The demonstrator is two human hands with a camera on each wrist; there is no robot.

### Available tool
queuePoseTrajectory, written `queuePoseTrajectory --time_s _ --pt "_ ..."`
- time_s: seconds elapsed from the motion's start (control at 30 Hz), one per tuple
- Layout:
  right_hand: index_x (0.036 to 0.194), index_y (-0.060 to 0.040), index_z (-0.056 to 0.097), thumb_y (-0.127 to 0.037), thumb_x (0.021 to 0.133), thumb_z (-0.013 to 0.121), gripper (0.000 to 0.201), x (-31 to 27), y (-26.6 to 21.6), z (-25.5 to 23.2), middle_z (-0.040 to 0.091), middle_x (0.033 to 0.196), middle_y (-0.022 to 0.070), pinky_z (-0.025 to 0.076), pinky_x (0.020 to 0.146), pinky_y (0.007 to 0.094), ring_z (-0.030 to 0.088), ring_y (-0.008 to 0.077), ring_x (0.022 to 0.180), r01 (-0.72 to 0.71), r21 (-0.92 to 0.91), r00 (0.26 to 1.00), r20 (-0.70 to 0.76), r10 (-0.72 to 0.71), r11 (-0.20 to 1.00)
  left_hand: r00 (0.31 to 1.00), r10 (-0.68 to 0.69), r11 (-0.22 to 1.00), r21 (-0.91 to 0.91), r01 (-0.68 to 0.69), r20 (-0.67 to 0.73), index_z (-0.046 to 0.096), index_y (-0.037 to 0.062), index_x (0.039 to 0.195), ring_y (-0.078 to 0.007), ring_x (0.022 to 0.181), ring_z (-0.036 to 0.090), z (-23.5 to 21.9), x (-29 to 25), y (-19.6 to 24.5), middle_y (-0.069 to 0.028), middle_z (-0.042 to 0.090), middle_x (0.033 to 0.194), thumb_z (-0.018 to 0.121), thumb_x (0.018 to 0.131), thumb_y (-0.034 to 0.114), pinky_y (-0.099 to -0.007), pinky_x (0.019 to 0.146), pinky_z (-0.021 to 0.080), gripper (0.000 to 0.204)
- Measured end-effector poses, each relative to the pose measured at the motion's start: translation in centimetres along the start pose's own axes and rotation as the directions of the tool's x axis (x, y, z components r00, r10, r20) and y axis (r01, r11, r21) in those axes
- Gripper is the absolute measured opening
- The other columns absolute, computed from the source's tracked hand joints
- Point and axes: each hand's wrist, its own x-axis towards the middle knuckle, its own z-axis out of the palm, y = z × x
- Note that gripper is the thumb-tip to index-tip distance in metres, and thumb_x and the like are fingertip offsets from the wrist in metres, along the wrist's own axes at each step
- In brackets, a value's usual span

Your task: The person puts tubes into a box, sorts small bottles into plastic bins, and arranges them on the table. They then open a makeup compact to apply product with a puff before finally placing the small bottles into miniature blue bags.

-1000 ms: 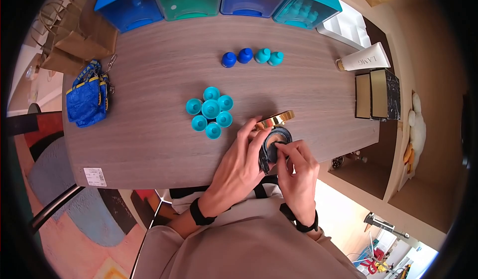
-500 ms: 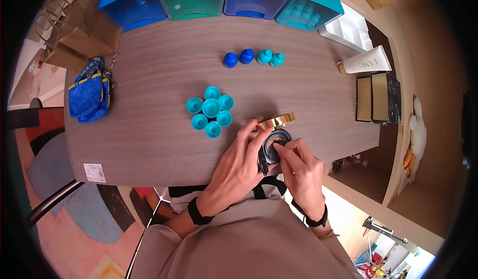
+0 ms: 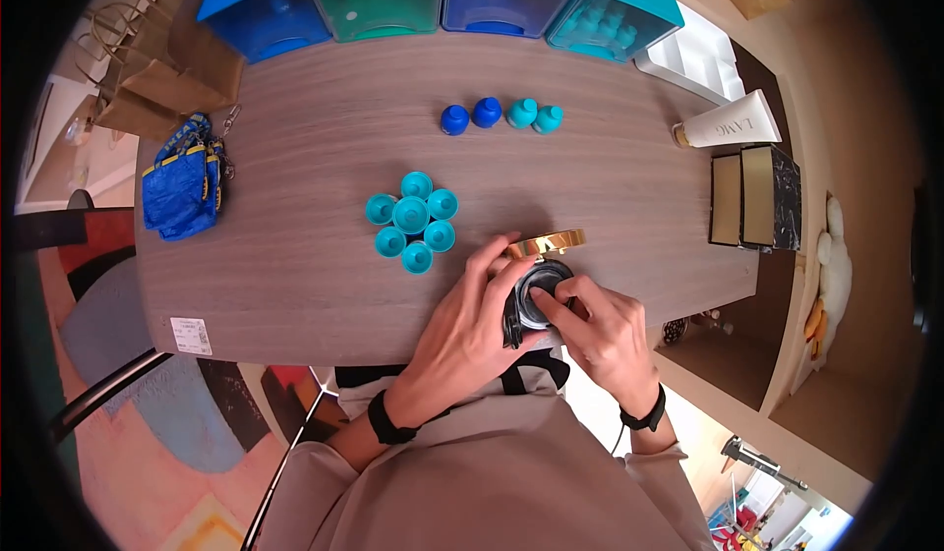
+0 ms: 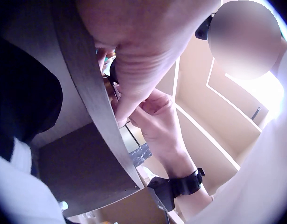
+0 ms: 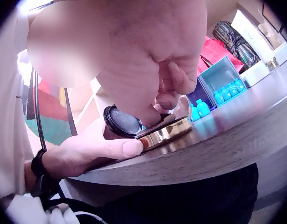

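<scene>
My left hand [image 3: 470,313] holds a round compact [image 3: 543,278] near the table's front edge. Its gold lid [image 3: 547,244] is tipped back, and a dark grey disc shows inside. In the right wrist view the left thumb lies along the compact's side, and a black round inner lid [image 5: 122,122] stands raised above the gold lid [image 5: 167,134]. My right hand [image 3: 612,339] is over the compact with its thumb reaching down into the disc and its other fingers curled back. The left wrist view shows the right hand [image 4: 157,123] beside the left, the compact mostly hidden.
Several turquoise cups [image 3: 411,215] form a flower shape left of the hands. Blue bottles [image 3: 487,112] and turquoise bottles [image 3: 522,113] stand farther back, before coloured bins [image 3: 372,0]. A white tube [image 3: 730,120], dark boxes [image 3: 772,197] and a blue bag [image 3: 183,189] lie toward the sides.
My right finger and thumb pinched at the beige-looking inside before; now the thumb presses on a dark grey surface there. The right hand has shifted right. The left hand keeps its hold.
</scene>
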Motion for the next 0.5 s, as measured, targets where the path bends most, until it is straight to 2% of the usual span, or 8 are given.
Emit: queuePoseTrajectory --time_s 0.13,0.3,0.4,0.5 --pt "0.115 -0.0059 0.079 -0.005 0.081 0.076 0.034 0.1 -0.4 -0.3 0.061 0.100 0.0033 0.056 0.059 0.0352 0.069 0.0191 0.077 0.007 0.003 1.000 0.014 -0.007 1.000 1.000 -0.007 1.000 -0.009 0.008 0.012 0.045 0.0052 0.152 -0.0435 0.128 0.064 0.3 0.2 0.1 -0.0241 0.044 0.158 0.103 0.067 0.010 -0.0515 0.104 0.060 0.104" --pt "0.111 -0.0018 0.073 -0.006 0.078 0.075 0.033 0.4 -1.1 -0.5 0.059 0.101 0.0062 0.057 0.061 0.0345 0.070 0.0190 0.081 0.032 -0.083 0.998 0.049 -0.028 0.996 0.999 -0.035 0.999 -0.035 0.033 -0.037 0.046 0.0077 0.152 -0.0438 0.130 0.061 0.9 0.2 0.1 -0.0241 0.044 0.158 0.101 0.067 0.005 -0.0516 0.106 0.059 0.102" --pt "0.107 -0.0019 0.072 -0.006 0.078 0.075 0.029 0.6 -1.0 -0.9 0.060 0.101 0.0069 0.058 0.063 0.0340 0.070 0.0185 0.082 0.061 -0.108 0.996 0.066 -0.054 0.992 0.999 -0.040 0.999 -0.011 0.039 -0.031 0.046 0.0071 0.153 -0.0430 0.126 0.065 0.6 0.3 0.3 -0.0222 0.044 0.159 0.100 0.071 0.011 -0.0508 0.100 0.061 0.098" --pt "0.106 -0.0022 0.072 -0.008 0.079 0.074 0.028 0.7 -0.8 -1.6 0.059 0.099 0.0066 0.058 0.064 0.0339 0.069 0.0183 0.081 0.065 -0.133 0.993 0.111 -0.051 0.989 0.999 -0.032 0.999 -0.006 0.032 -0.026 0.046 0.0069 0.153 -0.0430 0.127 0.065 0.5 0.3 0.3 -0.0216 0.044 0.159 0.100 0.071 0.011 -0.0512 0.101 0.061 0.098"
